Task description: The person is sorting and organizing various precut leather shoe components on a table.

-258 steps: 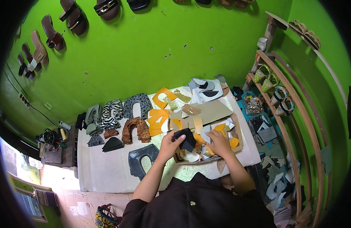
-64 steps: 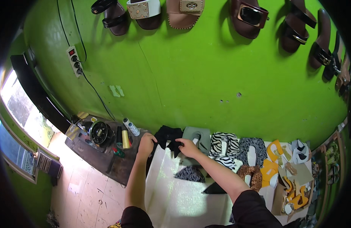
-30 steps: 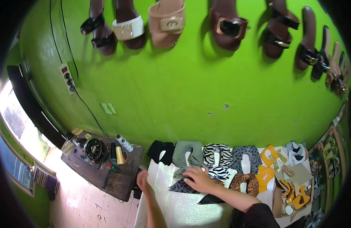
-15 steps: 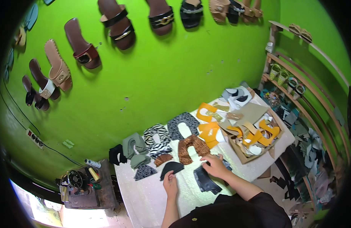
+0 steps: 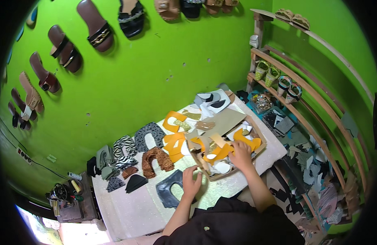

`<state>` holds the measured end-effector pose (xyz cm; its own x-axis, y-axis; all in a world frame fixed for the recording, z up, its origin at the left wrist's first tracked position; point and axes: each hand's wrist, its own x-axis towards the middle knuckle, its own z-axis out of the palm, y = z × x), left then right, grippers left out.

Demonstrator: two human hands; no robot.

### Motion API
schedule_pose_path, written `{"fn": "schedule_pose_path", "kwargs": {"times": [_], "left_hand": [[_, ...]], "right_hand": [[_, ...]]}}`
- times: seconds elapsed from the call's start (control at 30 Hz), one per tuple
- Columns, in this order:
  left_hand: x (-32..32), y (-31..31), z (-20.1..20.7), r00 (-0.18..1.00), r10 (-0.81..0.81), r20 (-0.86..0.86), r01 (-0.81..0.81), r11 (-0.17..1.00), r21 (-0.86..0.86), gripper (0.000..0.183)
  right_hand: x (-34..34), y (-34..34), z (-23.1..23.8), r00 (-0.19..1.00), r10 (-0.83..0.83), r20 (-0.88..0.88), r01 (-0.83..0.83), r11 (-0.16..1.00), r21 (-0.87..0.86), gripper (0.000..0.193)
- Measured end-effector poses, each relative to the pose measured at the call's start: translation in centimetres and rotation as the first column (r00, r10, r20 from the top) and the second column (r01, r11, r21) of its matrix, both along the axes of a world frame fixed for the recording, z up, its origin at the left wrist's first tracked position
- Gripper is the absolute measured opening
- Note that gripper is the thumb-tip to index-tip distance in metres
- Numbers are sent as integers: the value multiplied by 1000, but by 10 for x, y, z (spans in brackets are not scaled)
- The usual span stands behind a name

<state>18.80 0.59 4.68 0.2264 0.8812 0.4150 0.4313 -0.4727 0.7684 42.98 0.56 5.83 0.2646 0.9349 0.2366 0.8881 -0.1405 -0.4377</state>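
My right hand (image 5: pixel 242 156) reaches over a shallow cardboard box (image 5: pixel 260 153), fingers apart and touching the orange cut pieces (image 5: pixel 222 152) inside. My left hand (image 5: pixel 191 183) is beside the box's near left corner, thumb and fingers apart, nothing seen in it. Just left of it lies a shiny black U-shaped piece (image 5: pixel 167 192), partly covered by my left hand and wrist. Farther left are a black half-round piece (image 5: pixel 136 183) and a brown spotted U-shaped stack (image 5: pixel 153 162).
Grey speckled (image 5: pixel 149 135), zebra-striped (image 5: pixel 124 148) and olive-green (image 5: pixel 104 156) pieces lie along the table's far left. Orange pieces (image 5: pixel 175 145) and white ones (image 5: pixel 215 102) lie behind the box. A wooden rack (image 5: pixel 294 69) with sandals stands at right; a sewing machine (image 5: pixel 61 194) at left.
My right hand has moved from the shiny black piece into the box. My left hand has left the black half-round piece and moved right. The view has swung to the right.
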Motion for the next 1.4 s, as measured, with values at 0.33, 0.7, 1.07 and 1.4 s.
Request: {"fn": "schedule_pose_path", "kwargs": {"times": [0.33,0.7,1.07,1.4], "left_hand": [[90,9,12,974,91,-207,-54,983,176,31],[129,53,25,904,-414,-108,408,910,-69,39],[127,67,6,720,-476,-505,417,878,-233,27],[113,62,-8,793,-469,-389,457,880,-131,26]], "right_hand": [[87,64,-26,983,-18,-181,-76,865,-497,73],[29,-13,-16,863,505,16,-505,863,-33,10],[27,-32,-21,709,639,-299,-696,703,-146,32],[88,77,-34,949,231,-213,-279,931,-234,23]]}}
